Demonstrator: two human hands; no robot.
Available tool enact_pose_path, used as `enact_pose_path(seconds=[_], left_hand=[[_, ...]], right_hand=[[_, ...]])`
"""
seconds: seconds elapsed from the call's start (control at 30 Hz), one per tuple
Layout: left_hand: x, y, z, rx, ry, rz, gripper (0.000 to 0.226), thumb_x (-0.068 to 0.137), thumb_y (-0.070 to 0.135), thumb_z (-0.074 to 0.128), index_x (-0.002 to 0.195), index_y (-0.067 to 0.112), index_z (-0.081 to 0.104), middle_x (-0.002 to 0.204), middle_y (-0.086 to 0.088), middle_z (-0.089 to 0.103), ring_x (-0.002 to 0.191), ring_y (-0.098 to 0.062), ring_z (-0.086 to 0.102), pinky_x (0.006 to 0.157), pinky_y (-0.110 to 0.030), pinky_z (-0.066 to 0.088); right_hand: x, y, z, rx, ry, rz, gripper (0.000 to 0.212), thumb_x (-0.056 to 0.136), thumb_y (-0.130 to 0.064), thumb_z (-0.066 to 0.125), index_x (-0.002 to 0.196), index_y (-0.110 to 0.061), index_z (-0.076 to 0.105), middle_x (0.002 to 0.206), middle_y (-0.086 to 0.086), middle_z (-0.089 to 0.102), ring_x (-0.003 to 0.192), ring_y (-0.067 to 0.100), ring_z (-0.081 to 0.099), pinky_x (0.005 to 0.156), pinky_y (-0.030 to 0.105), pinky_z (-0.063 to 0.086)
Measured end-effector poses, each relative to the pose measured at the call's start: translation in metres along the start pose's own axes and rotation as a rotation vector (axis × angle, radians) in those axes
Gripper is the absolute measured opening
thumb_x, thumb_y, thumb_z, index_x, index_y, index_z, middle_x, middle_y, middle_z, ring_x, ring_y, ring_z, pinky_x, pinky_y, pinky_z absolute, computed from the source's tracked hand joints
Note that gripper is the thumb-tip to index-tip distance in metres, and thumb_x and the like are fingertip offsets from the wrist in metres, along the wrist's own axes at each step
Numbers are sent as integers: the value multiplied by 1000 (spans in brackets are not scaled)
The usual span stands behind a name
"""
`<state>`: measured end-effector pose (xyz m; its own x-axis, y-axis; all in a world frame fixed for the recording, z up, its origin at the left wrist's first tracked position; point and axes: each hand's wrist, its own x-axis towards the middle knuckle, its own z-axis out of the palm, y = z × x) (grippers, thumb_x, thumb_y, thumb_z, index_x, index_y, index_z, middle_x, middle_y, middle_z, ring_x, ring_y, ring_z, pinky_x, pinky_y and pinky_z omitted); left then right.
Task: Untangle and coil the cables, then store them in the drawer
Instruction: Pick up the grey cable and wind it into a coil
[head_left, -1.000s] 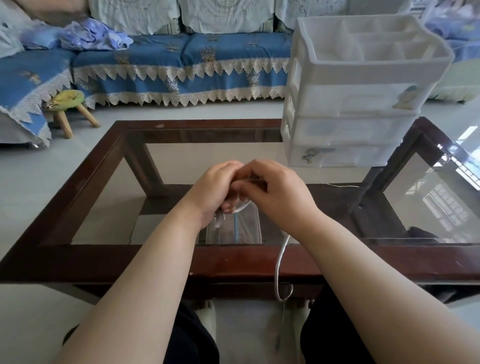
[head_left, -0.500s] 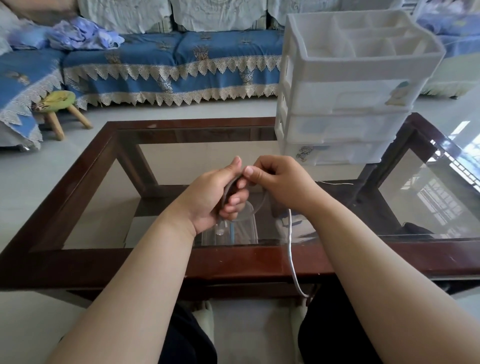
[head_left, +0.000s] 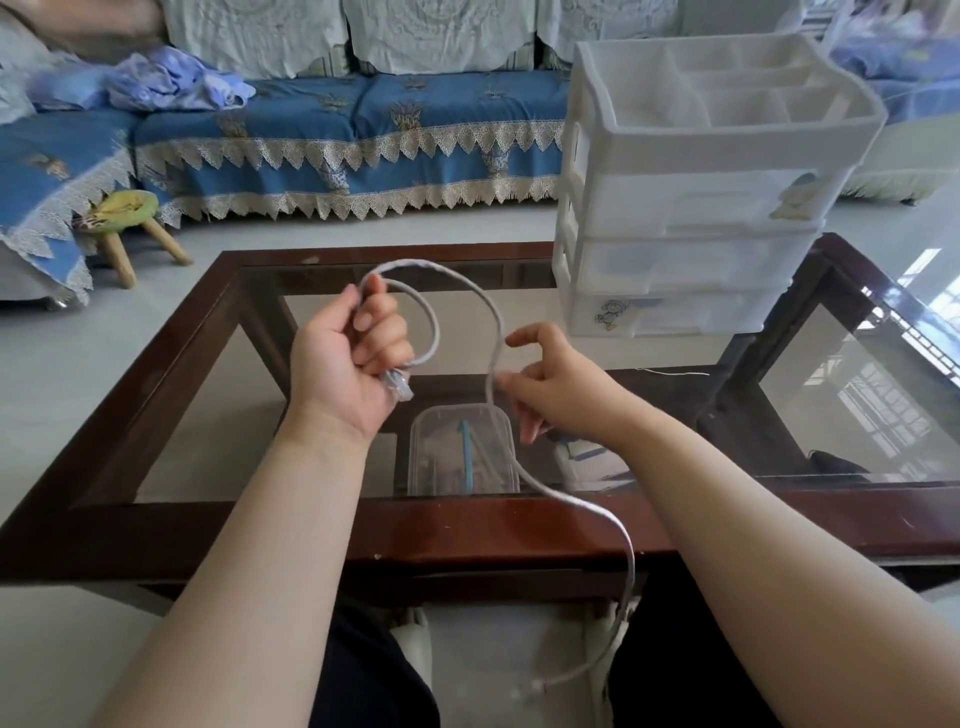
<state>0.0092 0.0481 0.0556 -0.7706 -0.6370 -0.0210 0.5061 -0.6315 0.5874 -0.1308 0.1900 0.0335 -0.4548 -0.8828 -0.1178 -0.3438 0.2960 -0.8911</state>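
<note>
Up above the glass counter (head_left: 156, 395), the left hand (head_left: 348, 369) grips a grey cable (head_left: 496, 332) in curled fingers, its clear plug poking out below the palm. From that fist the cable loops up and over, then drops past the right hand (head_left: 556, 395), whose thumb and forefinger pinch it loosely; beyond them it trails over the counter's near rim toward the floor. Behind the right hand stands a white drawer unit (head_left: 691, 208), drawers closed. Under both hands, beneath the glass, sits a clear container (head_left: 462, 452).
</note>
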Motion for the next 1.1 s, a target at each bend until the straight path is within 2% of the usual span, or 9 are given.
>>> enact_pose_path(seconds=[0.13, 0.23, 0.33, 0.47, 0.63, 0.77, 0.87, 0.97, 1.1], left_hand=[[5, 7, -7, -43, 125, 68, 32, 104, 19, 30, 78, 13, 49, 60, 6, 47, 37, -5, 26, 35, -15, 23], [4, 5, -6, -12, 176, 72, 33, 103, 20, 32, 76, 13, 48, 63, 5, 53, 37, -5, 25, 37, -14, 21], [5, 5, -5, 105, 253, 111, 38, 105, 23, 32, 74, 12, 50, 65, 3, 54, 39, -5, 25, 37, -16, 21], [11, 5, -8, 286, 270, 81, 40, 105, 26, 33, 73, 10, 51, 65, 0, 59, 39, -5, 32, 36, -16, 26], [3, 1, -8, 749, 185, -71, 34, 106, 27, 33, 80, 13, 50, 67, -3, 68, 56, -15, 62, 45, -21, 48], [-2, 1, -4, 906, 9, -159, 35, 106, 26, 30, 80, 13, 47, 67, -3, 65, 53, -15, 58, 47, -23, 48], [-1, -2, -8, 949, -125, -241, 34, 106, 27, 30, 85, 7, 49, 64, 1, 62, 54, -14, 59, 52, -27, 49], [-3, -16, -4, 855, -229, -290, 36, 103, 27, 37, 101, -3, 56, 72, -9, 62, 62, -19, 62, 60, -32, 52], [-7, -35, 9, 667, -245, -312, 33, 99, 24, 37, 81, 3, 54, 57, -7, 54, 47, -18, 57, 47, -25, 50]], right_hand=[[-11, -3, 30, -120, -46, -88, 52, 89, -44, 59, 130, -22, 37, 95, -7, 64, 73, 5, 64, 68, 23, 52], [-10, -3, 53, -378, 7, -58, 51, 90, -41, 58, 132, -18, 40, 124, -2, 49, 102, 17, 58, 84, 31, 50], [-13, -8, 58, -740, 149, -170, 28, 100, -33, 42, 119, -16, 51, 112, 3, 57, 91, 29, 61, 66, 37, 47], [-26, -12, 50, -1028, -9, -412, 30, 102, -39, 31, 118, -23, 52, 103, 1, 59, 91, 27, 61, 59, 32, 36], [-29, -21, 51, -760, -81, -672, 23, 97, -37, 46, 108, -24, 63, 114, 0, 52, 100, 24, 53, 75, 36, 48], [-27, -23, 31, -447, -65, -633, 19, 96, -32, 48, 97, -23, 65, 96, -16, 47, 86, 9, 55, 75, 33, 49], [-28, -25, 17, -230, -66, -559, 19, 97, -33, 45, 85, -33, 60, 76, -20, 50, 72, 0, 50, 69, 26, 43], [-29, -26, 9, 49, -80, -469, 29, 100, -24, 44, 74, -26, 56, 65, -16, 51, 62, 0, 46, 64, 17, 38], [-20, -22, 4, -46, 34, -377, 30, 100, -30, 44, 72, -27, 54, 60, -15, 61, 57, -1, 53, 60, 18, 41]])
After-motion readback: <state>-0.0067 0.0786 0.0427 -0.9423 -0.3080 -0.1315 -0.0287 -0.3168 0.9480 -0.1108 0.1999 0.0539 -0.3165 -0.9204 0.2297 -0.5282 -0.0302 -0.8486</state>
